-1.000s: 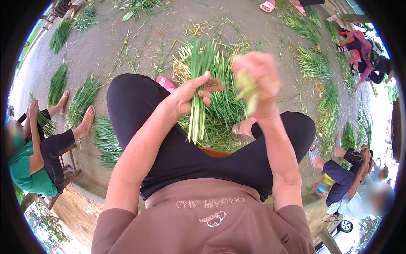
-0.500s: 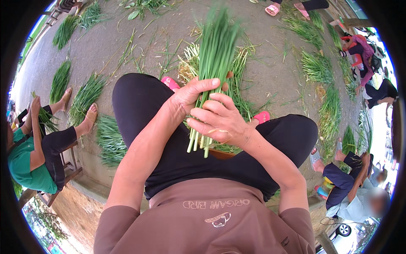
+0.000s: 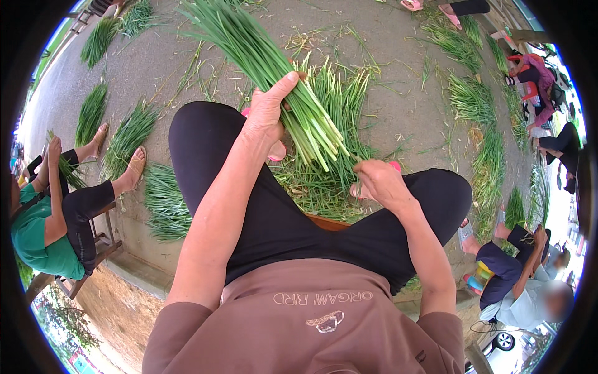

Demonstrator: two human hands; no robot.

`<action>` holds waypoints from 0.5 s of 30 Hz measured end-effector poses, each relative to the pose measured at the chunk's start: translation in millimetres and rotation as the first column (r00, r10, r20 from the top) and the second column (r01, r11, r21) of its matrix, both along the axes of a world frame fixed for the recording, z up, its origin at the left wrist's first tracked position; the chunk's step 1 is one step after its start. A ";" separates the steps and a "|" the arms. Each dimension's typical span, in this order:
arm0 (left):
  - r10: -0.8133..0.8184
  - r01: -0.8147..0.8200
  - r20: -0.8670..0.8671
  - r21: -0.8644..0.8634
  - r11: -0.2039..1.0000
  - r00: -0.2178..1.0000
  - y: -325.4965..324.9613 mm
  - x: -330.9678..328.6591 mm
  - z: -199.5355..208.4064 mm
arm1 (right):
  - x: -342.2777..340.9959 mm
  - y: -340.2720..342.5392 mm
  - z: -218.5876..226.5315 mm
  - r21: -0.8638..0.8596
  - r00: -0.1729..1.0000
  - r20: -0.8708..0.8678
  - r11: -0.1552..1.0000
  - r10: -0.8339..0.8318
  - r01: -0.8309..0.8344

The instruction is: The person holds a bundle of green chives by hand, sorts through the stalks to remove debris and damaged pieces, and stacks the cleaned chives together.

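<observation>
My left hand (image 3: 272, 112) is wrapped round a thick bunch of long green chives (image 3: 255, 53). The leaves point to the upper left, and the pale stem ends slant down toward my right. My right hand (image 3: 382, 182) is just off those ends, thumb and fingers pinched together. Whatever the pinch holds, if anything, is too small to make out. Below the bunch, between my feet, a heap of loose chives (image 3: 349, 93) lies on the ground, pale stems toward the far side. Nearer to me are tangled green trimmings (image 3: 311, 193), partly shaded.
My knees in dark trousers (image 3: 202, 146) frame the heap. More bundles of chives (image 3: 167, 202) lie on the pavement (image 3: 405, 118) to both sides. A seated person in green (image 3: 47, 227) works at the left, and another in pale clothing (image 3: 526, 302) sits at the right.
The bunch has swung leaf-end to the upper left, held by my left hand alone. My right hand has come off the stems and moved right. The heap beneath shows more.
</observation>
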State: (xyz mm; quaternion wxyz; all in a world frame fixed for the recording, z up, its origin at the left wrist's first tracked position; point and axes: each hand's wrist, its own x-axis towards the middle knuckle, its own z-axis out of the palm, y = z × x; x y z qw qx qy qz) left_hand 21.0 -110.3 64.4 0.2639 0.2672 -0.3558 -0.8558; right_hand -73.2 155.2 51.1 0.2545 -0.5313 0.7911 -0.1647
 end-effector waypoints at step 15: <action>-0.060 0.064 -0.042 0.109 0.992 0.997 2.3 4.8 0.6 | 1.7 -10.4 -15.7 0.024 0.973 0.207 0.995 -0.098 0.095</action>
